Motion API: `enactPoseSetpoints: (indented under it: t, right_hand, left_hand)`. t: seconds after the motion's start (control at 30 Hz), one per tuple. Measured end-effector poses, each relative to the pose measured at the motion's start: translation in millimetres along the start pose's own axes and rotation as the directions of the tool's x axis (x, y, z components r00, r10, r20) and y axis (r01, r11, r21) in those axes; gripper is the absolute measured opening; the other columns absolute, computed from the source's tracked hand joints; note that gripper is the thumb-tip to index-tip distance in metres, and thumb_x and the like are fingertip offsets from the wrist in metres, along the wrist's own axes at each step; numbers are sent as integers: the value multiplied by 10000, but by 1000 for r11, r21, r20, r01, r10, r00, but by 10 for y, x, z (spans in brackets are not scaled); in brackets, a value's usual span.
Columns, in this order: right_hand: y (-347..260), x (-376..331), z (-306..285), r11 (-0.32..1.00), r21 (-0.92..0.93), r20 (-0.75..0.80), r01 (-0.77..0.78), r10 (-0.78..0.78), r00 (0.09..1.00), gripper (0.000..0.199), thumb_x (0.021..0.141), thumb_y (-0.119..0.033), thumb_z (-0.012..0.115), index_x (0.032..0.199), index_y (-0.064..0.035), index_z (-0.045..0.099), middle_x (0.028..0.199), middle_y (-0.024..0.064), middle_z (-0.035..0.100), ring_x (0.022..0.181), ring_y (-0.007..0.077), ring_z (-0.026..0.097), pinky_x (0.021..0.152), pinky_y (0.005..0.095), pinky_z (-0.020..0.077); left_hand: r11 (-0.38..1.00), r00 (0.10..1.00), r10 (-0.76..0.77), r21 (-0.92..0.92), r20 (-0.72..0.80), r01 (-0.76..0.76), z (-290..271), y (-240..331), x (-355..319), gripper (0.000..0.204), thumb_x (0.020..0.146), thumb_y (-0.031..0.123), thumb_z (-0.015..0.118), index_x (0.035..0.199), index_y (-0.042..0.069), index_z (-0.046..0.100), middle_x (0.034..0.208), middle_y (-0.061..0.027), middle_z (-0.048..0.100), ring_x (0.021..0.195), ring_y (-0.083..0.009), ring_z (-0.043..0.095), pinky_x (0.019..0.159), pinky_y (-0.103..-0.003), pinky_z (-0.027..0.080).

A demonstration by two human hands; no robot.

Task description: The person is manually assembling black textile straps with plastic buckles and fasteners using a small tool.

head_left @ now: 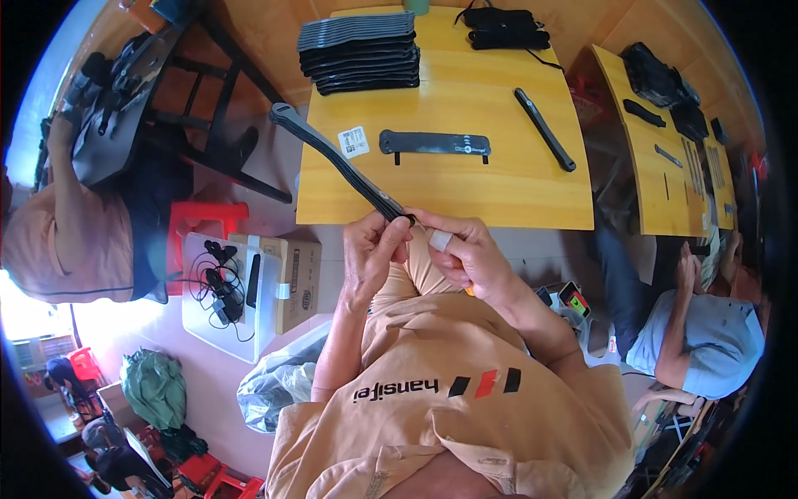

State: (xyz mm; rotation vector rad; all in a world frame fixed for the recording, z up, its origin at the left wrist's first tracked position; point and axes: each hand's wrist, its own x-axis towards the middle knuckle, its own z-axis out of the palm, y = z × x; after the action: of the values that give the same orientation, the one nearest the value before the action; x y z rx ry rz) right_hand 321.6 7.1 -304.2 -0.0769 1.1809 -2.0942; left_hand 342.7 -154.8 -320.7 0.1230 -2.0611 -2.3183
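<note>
A long black-and-grey strap (345, 162), made of several layers, slants from the yellow table toward me. My left hand (374, 249) is closed around its near end, thumb on top. At the same end my right hand (478, 258) pinches the tip, and the two hands almost meet. White tape (441, 239) wraps one of the right hand's fingers. A small orange bit (470, 291) shows below the right palm; what it belongs to is hidden. Beyond my hands, a flat dark strap (436, 143) with two short black tabs lies on the table, beside a white label (353, 142).
The yellow table (499, 204) carries a tall stack of straps (359, 54), a single strap (544, 129) and a black bundle (507, 29). A white tray with cables (195, 316) and a cardboard box (299, 279) stand left. People sit left and right.
</note>
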Motion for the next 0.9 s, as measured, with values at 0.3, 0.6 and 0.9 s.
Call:
enactPoseSetpoints:
  t: [0.3,0.6,0.9]
  right_hand:
    - [-11,9,85,936,-307,33,170,-168,985,409,866,-26,391,1266,-88,452,565,-63,390,420,1,304,369,139,250]
    - [103,41,29,893,-404,-24,200,-229,973,453,835,16,354,1266,-84,452,598,-64,428,439,-3,320,392,135,247]
    - [-149,-33,-35,975,130,130,-183,166,978,527,795,59,306,1269,-116,456,554,-45,324,379,12,251,332,151,223]
  left_hand:
    - [998,998,-23,-55,-57,20,23,24,15,240,873,159,536,714,-18,564,560,-11,513,448,-48,440,408,-190,333]
    - [990,999,9,139,-46,-2,59,67,5,229,838,107,559,656,-30,557,512,-20,507,433,-44,436,394,-199,322]
    - [999,999,31,17,-30,-30,39,104,-31,235,828,103,550,628,-21,557,508,-16,515,415,-40,429,379,-203,313]
